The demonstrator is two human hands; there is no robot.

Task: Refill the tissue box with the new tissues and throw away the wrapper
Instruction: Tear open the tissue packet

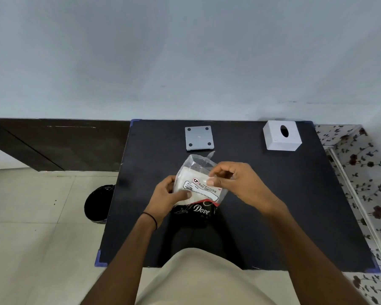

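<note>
The tissue pack point(196, 190) is held just above the middle of the black table point(273, 205), between both hands. Its long axis runs from near to far, tilted a little to the right. The dark printed end lies nearest the person, and the loose, clear end of the wrapper point(199, 160) points away towards the far edge.

The left hand point(167, 197) grips the left side of the pack, with the thumb laid across the top face and the other fingers curled underneath. The right hand point(235, 181) comes in from the right, its fingers point(211, 180) bent and pinching the clear film on the upper right of the pack. Whether the film has been torn through there cannot be told.

The coming move is judged to turn on the far end. The tissues would have to come out along the long axis, away from the person, so the right hand is the better placed to draw the film or the stack that way while the left hand holds the pack steady.

The white tissue box point(280, 136) stands at the far right, well apart from the pack. Its grey base plate point(199, 137) lies separately, just beyond the wrapper's far end. A black bin point(98, 203) stands on the floor at the table's left edge, on the left hand's side.
</note>
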